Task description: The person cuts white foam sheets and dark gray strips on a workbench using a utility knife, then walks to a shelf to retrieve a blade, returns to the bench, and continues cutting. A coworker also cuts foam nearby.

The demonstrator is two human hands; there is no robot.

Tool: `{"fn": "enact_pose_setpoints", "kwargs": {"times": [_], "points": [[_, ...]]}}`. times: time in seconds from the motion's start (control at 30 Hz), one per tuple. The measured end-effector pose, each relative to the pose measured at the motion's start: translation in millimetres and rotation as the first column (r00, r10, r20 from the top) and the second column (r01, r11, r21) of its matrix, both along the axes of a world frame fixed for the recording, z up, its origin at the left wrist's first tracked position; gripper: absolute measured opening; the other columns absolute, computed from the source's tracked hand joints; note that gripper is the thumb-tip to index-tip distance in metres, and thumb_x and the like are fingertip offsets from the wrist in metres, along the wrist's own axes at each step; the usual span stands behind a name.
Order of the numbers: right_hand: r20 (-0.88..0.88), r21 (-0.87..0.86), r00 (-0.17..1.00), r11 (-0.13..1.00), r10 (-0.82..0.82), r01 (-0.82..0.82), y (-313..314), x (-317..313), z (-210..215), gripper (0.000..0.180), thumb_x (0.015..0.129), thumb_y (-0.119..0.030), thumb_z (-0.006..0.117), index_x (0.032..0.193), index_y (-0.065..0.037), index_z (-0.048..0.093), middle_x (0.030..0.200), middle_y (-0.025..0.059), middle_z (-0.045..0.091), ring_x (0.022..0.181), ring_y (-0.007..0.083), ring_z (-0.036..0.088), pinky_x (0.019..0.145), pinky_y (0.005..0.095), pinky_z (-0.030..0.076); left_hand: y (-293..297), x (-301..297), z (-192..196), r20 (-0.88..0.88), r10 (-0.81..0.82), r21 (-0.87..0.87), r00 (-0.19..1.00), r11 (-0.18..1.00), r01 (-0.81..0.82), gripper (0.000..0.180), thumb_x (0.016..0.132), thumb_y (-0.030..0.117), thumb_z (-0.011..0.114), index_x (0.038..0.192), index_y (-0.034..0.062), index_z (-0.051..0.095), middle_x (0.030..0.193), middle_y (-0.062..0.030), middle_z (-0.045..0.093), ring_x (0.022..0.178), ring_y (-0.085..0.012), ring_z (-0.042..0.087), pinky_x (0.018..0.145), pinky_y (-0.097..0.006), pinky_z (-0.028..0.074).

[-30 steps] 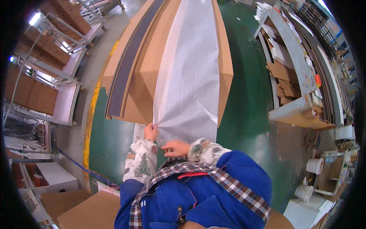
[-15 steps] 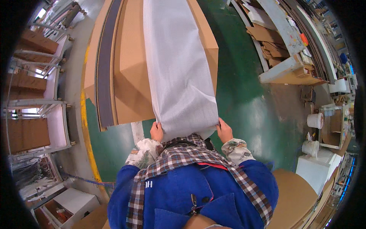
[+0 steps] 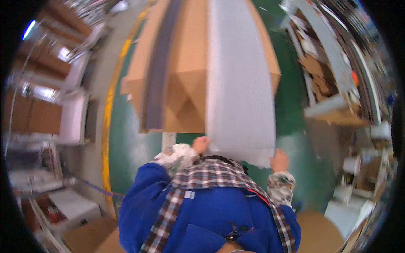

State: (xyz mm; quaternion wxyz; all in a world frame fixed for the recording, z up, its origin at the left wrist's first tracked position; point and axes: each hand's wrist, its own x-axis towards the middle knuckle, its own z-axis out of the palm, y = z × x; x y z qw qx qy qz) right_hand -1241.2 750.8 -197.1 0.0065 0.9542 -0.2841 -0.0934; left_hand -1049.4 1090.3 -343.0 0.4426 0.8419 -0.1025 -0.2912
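A long pale grey sheet of thin material (image 3: 240,88) stretches toward me over brown cardboard (image 3: 185,97), its near end hanging past the cardboard edge. My left hand (image 3: 201,144) pinches the sheet's near left corner. At the opposite corner my right hand (image 3: 279,160) grips the right edge, fingers closed. The material lies fairly flat and taut between both hands. To its left, a dark grey strip (image 3: 159,80) runs lengthwise along the cardboard. Motion blur hides fine detail of the fingers.
Shelving with cardboard scraps (image 3: 320,80) stands on the right. Racks holding brown boards (image 3: 31,111) line the left side, beyond a yellow floor line (image 3: 106,139). White buckets (image 3: 351,165) and a white box (image 3: 348,215) are at the lower right. The floor is green.
The sheet's near end looks smoother, its folds gone. In the picture, cardboard, sheet and both hands sit further right. Both hands still hold the sheet's corners.
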Motion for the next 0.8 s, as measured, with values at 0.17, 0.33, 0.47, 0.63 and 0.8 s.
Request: {"fn": "enact_pose_setpoints", "kwargs": {"times": [0.17, 0.33, 0.47, 0.63, 0.8], "points": [[0.438, 0.137, 0.818, 0.871, 0.374, -0.471, 91.3, 102.6, -17.2, 0.053, 0.078, -0.023, 0.07, 0.124, -0.002, 0.053, 0.131, 0.0188, 0.051, 0.116, 0.0351, 0.051, 0.098, 0.0427, 0.041, 15.3, 21.6, 30.5, 0.046, -0.091, 0.131, 0.995, 0.988, 0.084, 0.031, 0.085, 0.032, 0.057, 0.094, 0.0038, 0.067, 0.09, -0.0188, 0.066, 0.09, -0.0343, 0.063, 0.078, -0.042, 0.048], [0.487, 0.139, 0.798, 0.871, 0.354, -0.472, 162.4, 140.7, -25.5, 0.046, 0.079, -0.024, 0.069, 0.12, -0.004, 0.057, 0.128, 0.0151, 0.054, 0.116, 0.0336, 0.051, 0.097, 0.0441, 0.039, 131.9, 82.8, 99.2, 0.653, 0.444, -0.261, 0.614, 0.893, -0.367, 0.02, 0.082, 0.016, 0.064, 0.096, 0.0019, 0.065, 0.094, -0.0154, 0.063, 0.091, -0.0343, 0.059, 0.082, -0.043, 0.047], [0.609, 0.55, 0.791, 0.684, 0.064, -0.479, 208.5, 199.7, -34.7, 0.038, 0.084, -0.025, 0.065, 0.115, -0.003, 0.059, 0.117, 0.0153, 0.061, 0.105, 0.0278, 0.06, 0.087, 0.0382, 0.047, 231.6, 137.1, 110.5, 0.264, 0.641, -0.166, 0.721, 0.767, -0.62, 0.042, 0.077, 0.032, 0.073, 0.103, 0.0006, 0.063, 0.098, -0.0144, 0.063, 0.093, -0.0286, 0.059, 0.08, -0.04, 0.046], [0.194, 0.878, 0.953, 0.391, 0.234, -0.275, 336.8, 287.0, -66.0, 0.05, 0.084, -0.036, 0.067, 0.114, 0.003, 0.057, 0.1, 0.0157, 0.067, 0.096, 0.0246, 0.065, 0.081, 0.0345, 0.051, 259.7, 161.6, 76.5, -0.651, 0.261, -0.205, 0.713, 0.844, -0.495, 0.041, 0.076, 0.043, 0.074, 0.099, 0.0094, 0.067, 0.084, -0.0032, 0.066, 0.069, -0.0142, 0.061, 0.052, -0.028, 0.044], [-0.141, 0.924, 0.988, -0.367, -0.058, 0.11, 376.3, 311.8, -87.0, 0.057, 0.084, -0.037, 0.07, 0.115, 0.008, 0.055, 0.111, 0.016, 0.062, 0.098, 0.0243, 0.061, 0.08, 0.0363, 0.052, 261.9, 165.0, 51.9, -0.667, 0.185, -0.286, 0.722, 0.831, -0.477, 0.042, 0.077, 0.037, 0.072, 0.104, 0.0064, 0.066, 0.089, -0.0038, 0.068, 0.072, -0.0147, 0.062, 0.061, -0.028, 0.048]]}}
